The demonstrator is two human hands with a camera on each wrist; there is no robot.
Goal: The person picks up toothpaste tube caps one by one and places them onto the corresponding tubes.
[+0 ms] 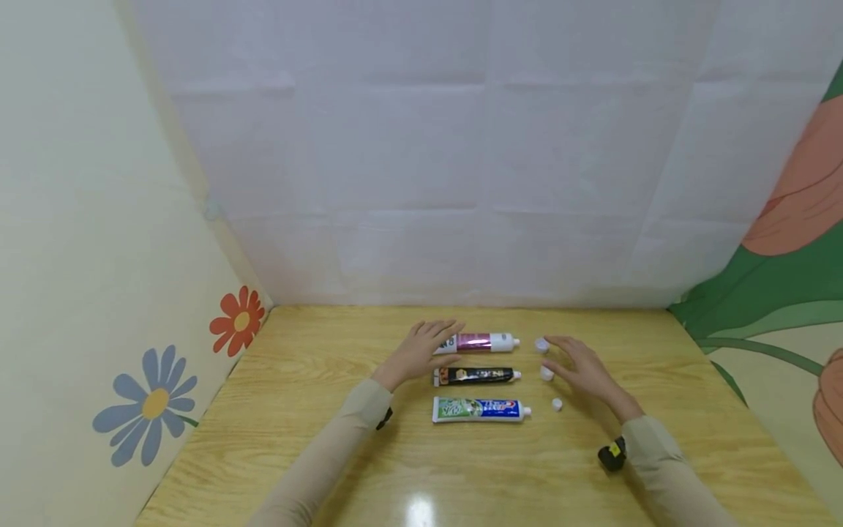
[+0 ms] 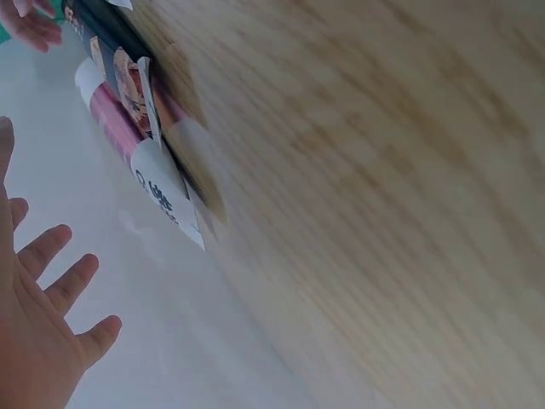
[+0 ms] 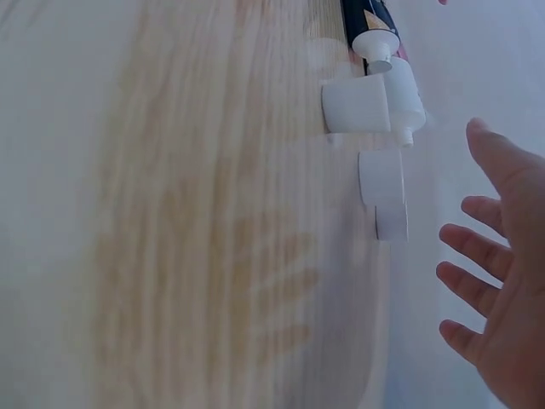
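Three uncapped toothpaste tubes lie flat in a column, nozzles to the right. At the back is the pink-and-white tube [image 1: 476,342], below it the black tube [image 1: 479,376], and nearest the green-and-blue tube [image 1: 479,410]. My left hand [image 1: 418,354] hovers over the back tube's tail end, its fingers spread in the left wrist view. To the right, my right hand [image 1: 585,369] is beside the back cap [image 1: 541,345] and the middle cap [image 1: 546,373]. Its fingers look loosely spread, with nothing in them, in the right wrist view. A smaller white cap [image 1: 557,404] sits nearest me.
The wooden table [image 1: 316,439] runs back to a hanging white cloth [image 1: 408,183]. A wall with painted flowers [image 1: 155,404] stands on the left, and another painted wall [image 1: 777,322] on the right.
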